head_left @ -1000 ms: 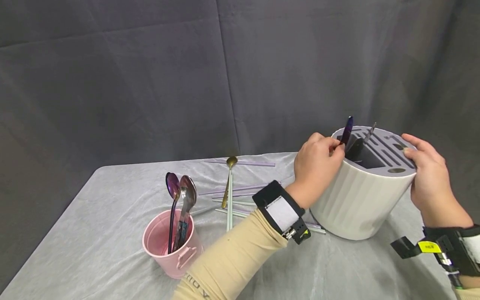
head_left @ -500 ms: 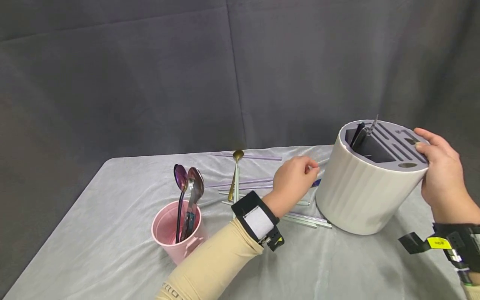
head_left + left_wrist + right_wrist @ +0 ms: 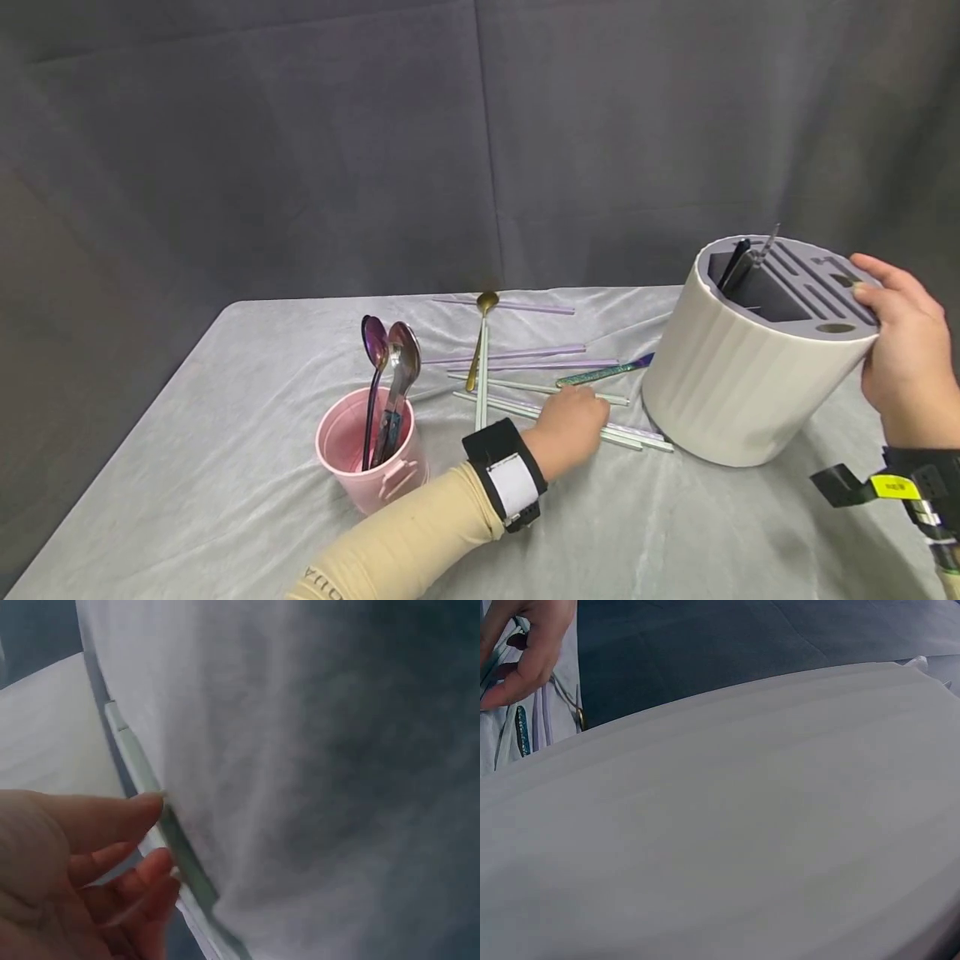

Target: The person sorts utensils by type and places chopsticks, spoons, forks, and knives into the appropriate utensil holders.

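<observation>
One holder (image 3: 738, 387), one bucket (image 3: 365, 490); left hand (image 3: 570, 425) at several chopsticks (image 3: 193, 870).

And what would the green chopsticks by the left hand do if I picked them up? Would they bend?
Probably not: the green chopsticks look straight where they show, so they're likely stiff. They're thin, so they may feel light. They might slide against each other, since a few lie close together by the left hand.

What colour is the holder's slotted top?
The slotted top is grey, clearest in the head view.
</observation>
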Motion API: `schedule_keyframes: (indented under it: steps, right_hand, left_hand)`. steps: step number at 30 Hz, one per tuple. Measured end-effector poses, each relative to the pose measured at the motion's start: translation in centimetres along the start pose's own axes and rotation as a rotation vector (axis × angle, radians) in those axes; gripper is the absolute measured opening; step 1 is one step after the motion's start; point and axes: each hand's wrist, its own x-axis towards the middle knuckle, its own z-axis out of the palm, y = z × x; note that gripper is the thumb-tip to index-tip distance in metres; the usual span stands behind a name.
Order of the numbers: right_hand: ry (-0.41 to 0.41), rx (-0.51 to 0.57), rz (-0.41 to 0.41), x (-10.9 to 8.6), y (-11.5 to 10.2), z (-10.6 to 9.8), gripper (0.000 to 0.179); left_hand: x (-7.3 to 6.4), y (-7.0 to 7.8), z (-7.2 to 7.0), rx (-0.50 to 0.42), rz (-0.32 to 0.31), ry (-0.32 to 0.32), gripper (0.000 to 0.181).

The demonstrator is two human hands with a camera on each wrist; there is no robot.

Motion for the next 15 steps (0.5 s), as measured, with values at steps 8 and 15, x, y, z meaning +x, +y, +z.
schedule_keyframes:
  steps: [8,15]
  right_hand:
    - [0.0,0.03,-0.003,0.2,0.4,0.0,0.034]
    - [0.01,0.03,-0.032,0.0,0.3,0.0,0.031]
  left_hand:
    - [-0.6,-0.7,-0.1,0.002,-0.116,0.069,0.009]
    - [-1.5,-3.2,-0.3,0.067,-0.513,0.16,0.006]
